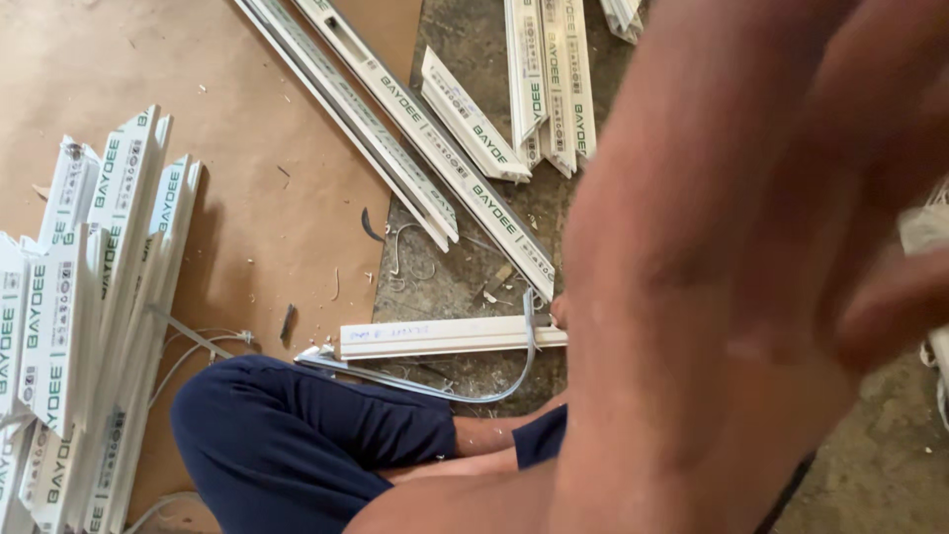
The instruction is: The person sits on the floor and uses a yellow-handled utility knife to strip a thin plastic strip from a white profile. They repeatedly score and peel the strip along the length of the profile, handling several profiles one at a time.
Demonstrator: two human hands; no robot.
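Short white profile piece [450, 336] lies on the concrete floor [455, 277], a fingertip [560, 311] touching its near end; which hand, and whether it grips, cannot tell. Grey gasket strip [474, 388] looped under it could snag. Blurred arm [722, 297] blocks everything right of the contact. Long profiles [435, 148] beyond; stacked offcuts [89, 316] far left on brown board [257, 129].

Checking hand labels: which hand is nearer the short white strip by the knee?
Probably right: its fingertip touches the short white strip at one end, rest hidden. The left hand is raised, blurred, near the camera, apart.
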